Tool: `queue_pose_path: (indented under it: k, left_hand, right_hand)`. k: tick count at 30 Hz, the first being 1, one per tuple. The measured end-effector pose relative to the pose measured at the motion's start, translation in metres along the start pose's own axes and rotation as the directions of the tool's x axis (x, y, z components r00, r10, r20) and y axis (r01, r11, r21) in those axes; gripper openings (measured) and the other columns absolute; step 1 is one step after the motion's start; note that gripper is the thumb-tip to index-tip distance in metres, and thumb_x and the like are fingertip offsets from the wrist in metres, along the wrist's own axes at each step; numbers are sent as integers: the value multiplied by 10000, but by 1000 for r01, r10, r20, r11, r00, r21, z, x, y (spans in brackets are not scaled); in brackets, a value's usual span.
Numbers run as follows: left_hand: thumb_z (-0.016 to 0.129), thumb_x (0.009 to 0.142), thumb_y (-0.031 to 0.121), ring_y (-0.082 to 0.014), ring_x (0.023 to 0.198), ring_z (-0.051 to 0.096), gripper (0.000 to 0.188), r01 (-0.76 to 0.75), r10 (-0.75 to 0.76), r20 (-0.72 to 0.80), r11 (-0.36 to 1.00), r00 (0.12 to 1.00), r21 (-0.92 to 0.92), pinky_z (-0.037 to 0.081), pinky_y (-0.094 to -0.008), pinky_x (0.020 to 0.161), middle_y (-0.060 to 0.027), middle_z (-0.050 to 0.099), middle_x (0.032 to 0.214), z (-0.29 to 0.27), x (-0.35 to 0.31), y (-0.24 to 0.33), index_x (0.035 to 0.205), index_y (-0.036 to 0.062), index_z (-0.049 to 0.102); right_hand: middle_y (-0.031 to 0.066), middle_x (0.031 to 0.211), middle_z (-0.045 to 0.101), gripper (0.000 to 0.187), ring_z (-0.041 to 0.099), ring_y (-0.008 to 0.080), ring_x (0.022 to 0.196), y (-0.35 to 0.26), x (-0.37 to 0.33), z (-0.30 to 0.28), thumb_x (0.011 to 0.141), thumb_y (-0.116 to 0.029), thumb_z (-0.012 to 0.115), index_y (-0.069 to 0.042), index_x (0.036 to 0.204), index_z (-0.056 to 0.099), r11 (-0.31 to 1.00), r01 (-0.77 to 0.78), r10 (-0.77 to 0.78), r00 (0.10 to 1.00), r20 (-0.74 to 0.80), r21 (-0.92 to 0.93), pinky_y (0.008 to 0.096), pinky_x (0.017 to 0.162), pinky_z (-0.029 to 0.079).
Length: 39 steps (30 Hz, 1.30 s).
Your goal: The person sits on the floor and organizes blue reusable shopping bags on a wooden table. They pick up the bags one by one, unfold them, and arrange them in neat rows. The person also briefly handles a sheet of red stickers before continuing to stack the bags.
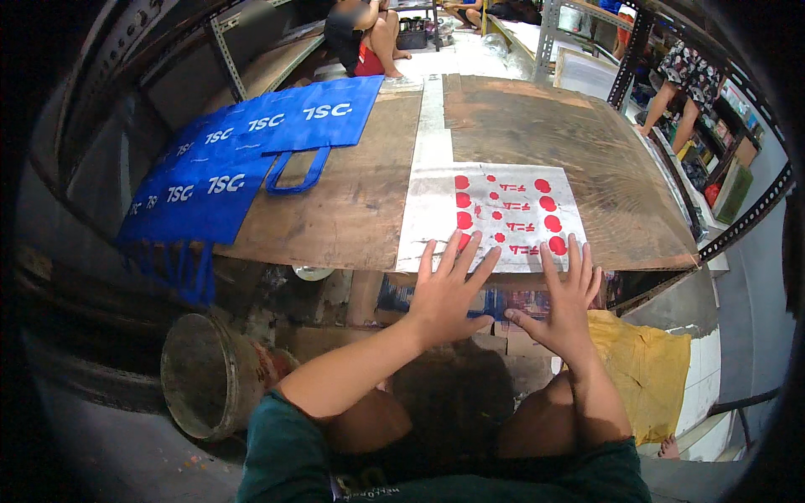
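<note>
A white sheet with red printed shapes (516,205) lies flat at the near edge of a brown wooden board (335,201). My left hand (449,289) is spread over the sheet's near edge, fingertips reaching onto its lower left part. Beside it, my right hand (570,298) lies with fingers apart at the sheet's near right corner. Neither hand grips anything. On the board's left side rest blue bags with white print (251,142); one looped handle (298,172) lies on the wood, and other straps hang over the near edge.
A dirty bucket (199,377) stands below the board at left. Yellow sacking (641,377) lies low at right. Perforated metal posts (641,54) rise around the board. Beyond it a person in red shorts (369,38) sits at the far left, and another person's legs (675,109) show at right.
</note>
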State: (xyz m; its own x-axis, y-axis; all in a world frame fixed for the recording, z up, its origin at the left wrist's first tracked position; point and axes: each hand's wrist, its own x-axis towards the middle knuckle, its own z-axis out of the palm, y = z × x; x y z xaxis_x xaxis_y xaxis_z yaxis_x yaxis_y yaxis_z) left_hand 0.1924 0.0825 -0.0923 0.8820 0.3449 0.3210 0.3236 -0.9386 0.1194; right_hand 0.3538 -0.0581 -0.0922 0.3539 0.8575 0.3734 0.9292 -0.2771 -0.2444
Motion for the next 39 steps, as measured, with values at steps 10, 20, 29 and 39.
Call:
queue_pose_path:
  k: [10, 20, 29, 39]
  left_hand:
    - [720, 653, 524, -359, 1361, 218, 968, 17, -20, 46, 998, 999, 58, 163, -582, 1058, -155, 264, 1467, -8, -4, 2, 1438, 168, 280]
    - [761, 612, 481, -359, 1358, 222, 984, -6, 6, -12, 1000, 1000, -6, 183, -578, 1055, -164, 281, 1455, 1, -16, -5, 1420, 149, 307]
    - [768, 606, 461, -378, 1366, 200, 990, -7, 7, -4, 999, 1000, -36, 146, -582, 1071, -173, 270, 1458, 6, -18, -6, 1426, 158, 301]
    - [757, 614, 468, -400, 1359, 191, 949, -32, 30, -65, 999, 997, -22, 101, -628, 1061, -189, 275, 1447, 6, -14, -4, 1402, 135, 345]
  right_hand:
    - [406, 1408, 20, 923, 50, 504, 1339, -9, -3, -8, 675, -440, 762, -133, 1422, 315, 976, 119, -33, 908, -418, 181, 621, 1041, 84]
    - [162, 1471, 276, 1015, 153, 396, 1379, -11, -12, 14, 681, -420, 747, -10, 1431, 200, 996, 30, -19, 991, -135, 78, 611, 1060, 35]
    - [269, 1459, 194, 1011, 139, 429, 1368, -10, -11, 11, 666, -391, 764, -102, 1457, 204, 998, -10, 20, 986, -166, 65, 608, 1053, 71]
    - [245, 1467, 206, 1069, 124, 443, 1369, 1, -9, 22, 641, -459, 772, -64, 1448, 192, 996, 10, 1, 991, -132, 84, 619, 1050, 55]
